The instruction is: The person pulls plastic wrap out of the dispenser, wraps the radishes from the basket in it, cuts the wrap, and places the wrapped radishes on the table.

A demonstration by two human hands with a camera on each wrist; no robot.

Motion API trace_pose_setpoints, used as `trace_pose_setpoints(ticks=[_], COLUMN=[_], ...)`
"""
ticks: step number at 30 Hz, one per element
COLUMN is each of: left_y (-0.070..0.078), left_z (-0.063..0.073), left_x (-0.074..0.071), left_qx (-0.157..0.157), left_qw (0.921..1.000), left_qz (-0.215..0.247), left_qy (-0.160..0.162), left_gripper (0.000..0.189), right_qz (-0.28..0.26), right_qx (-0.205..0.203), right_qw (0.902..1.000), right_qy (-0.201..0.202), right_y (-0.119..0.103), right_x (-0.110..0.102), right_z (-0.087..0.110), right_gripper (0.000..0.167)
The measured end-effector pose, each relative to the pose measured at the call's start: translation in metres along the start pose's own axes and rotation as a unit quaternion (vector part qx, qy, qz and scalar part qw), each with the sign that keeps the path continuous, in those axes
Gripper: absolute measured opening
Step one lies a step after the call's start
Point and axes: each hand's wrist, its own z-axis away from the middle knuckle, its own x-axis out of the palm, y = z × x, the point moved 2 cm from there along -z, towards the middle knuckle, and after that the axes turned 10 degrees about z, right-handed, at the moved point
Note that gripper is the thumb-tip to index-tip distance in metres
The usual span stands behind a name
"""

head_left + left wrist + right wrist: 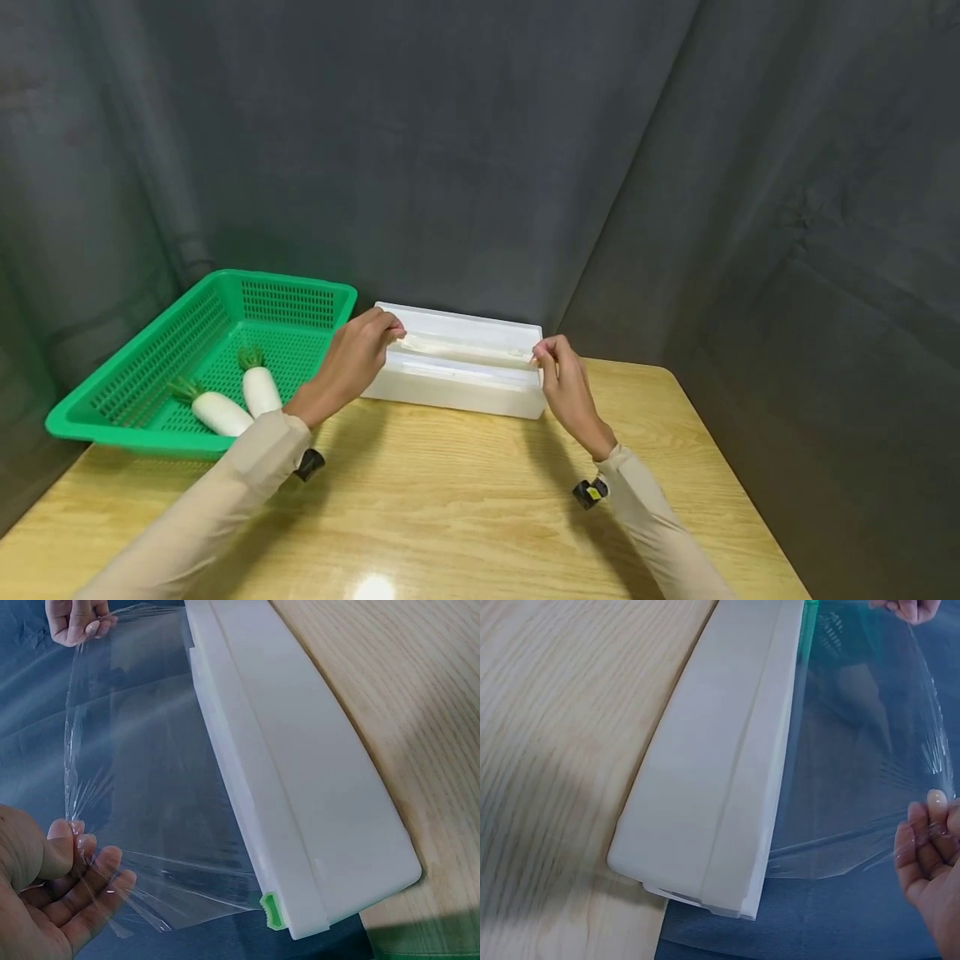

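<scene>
From my remote seat I see a person's two bare hands drawing a sheet of clear film (157,765) taut between them. The left hand (352,350) is at the film's left corner: thumb and index finger pinch its gathered edge, while the other fingers (94,919) are loosely bent and spread apart. The right hand (570,392) pinches the opposite corner between thumb and fingertips. The film runs from a long white box (450,387) to both hands, wrinkling into creases near each grip.

The box lies lengthwise on the pale wood-grain surface (450,500), near its far edge; my left wrist view shows a small bright green piece (274,911) at its left end. A dark grey curtain (420,167) hangs behind.

To the left of the box I see a green perforated basket (150,442). Two white radishes (260,390) with trimmed green tops lie inside it, towards the near side, their tops pointing away from the person. Both arms wear beige sleeves (195,517), with a small dark camera (590,493) at each wrist.
</scene>
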Motion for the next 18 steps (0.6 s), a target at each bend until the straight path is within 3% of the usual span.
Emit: trace_pose_setpoints(ticks=[12, 18], left_y=[0.009, 0.011], left_z=[0.003, -0.001], left_x=[-0.006, -0.011], left_qx=[0.026, 0.058], left_qw=[0.9996, 0.9982], left_qz=[0.009, 0.004], left_qy=[0.005, 0.014], left_gripper=[0.005, 0.005], right_qz=[0.008, 0.005], right_qx=[-0.021, -0.032], right_qw=[0.9996, 0.9992], right_qy=[0.020, 0.022], right_y=[-0.007, -0.012], right_x=[-0.012, -0.014], right_z=[-0.004, -0.007], right_gripper=[0.006, 0.005])
